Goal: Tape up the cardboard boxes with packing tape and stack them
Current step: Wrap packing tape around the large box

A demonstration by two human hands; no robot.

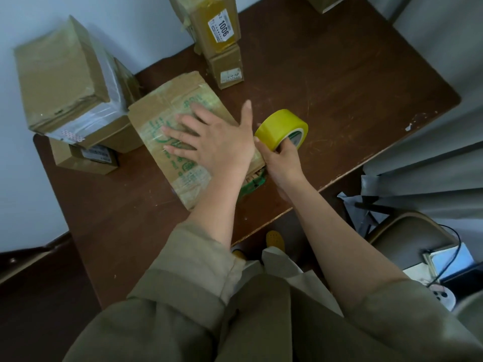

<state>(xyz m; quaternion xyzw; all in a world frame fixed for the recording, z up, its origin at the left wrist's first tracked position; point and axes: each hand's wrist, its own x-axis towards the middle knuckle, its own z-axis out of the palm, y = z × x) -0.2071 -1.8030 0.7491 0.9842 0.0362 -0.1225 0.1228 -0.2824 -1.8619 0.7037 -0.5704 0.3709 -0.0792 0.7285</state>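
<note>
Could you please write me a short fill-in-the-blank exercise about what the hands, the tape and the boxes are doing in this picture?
1. The left hand presses flat on the box with ____ printing.
2. The right hand grips a roll of ____ tape.
3. The box labelled 1006 stands on top of another ____.

Missing words: green; yellow; box

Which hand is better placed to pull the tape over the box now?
Probably the right hand: it already grips the yellow tape roll beside the green-printed cardboard box. The left hand lies flat on the box, holding it down.
</note>
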